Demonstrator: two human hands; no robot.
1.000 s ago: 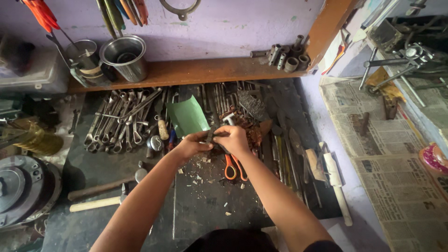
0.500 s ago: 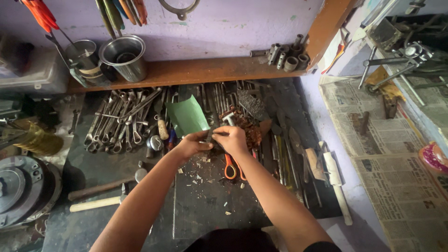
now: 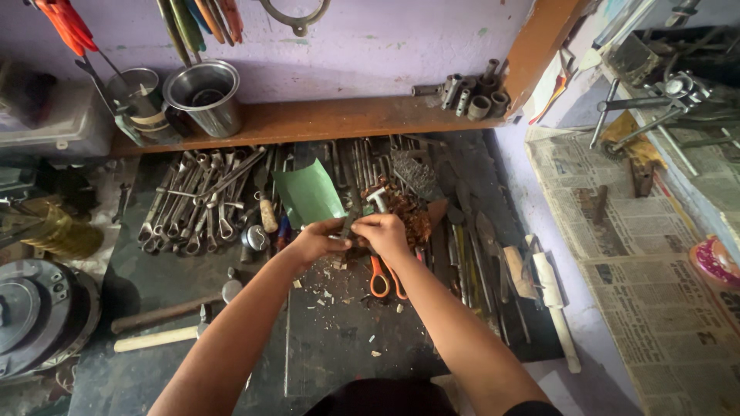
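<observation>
Gripping one small dark tool [image 3: 348, 226] at frame centre, left hand [image 3: 318, 241] and right hand [image 3: 383, 233] were both clenched on it, above orange-handled scissors [image 3: 381, 279].

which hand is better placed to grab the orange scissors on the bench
Right. The right hand sits directly above the orange scissors, nearly over their handles, while the left hand is further to the side.

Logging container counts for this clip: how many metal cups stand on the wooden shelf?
2: the larger steel cup stands left of centre on the wooden shelf, the smaller tin just left of it. Others may be hidden.
</observation>
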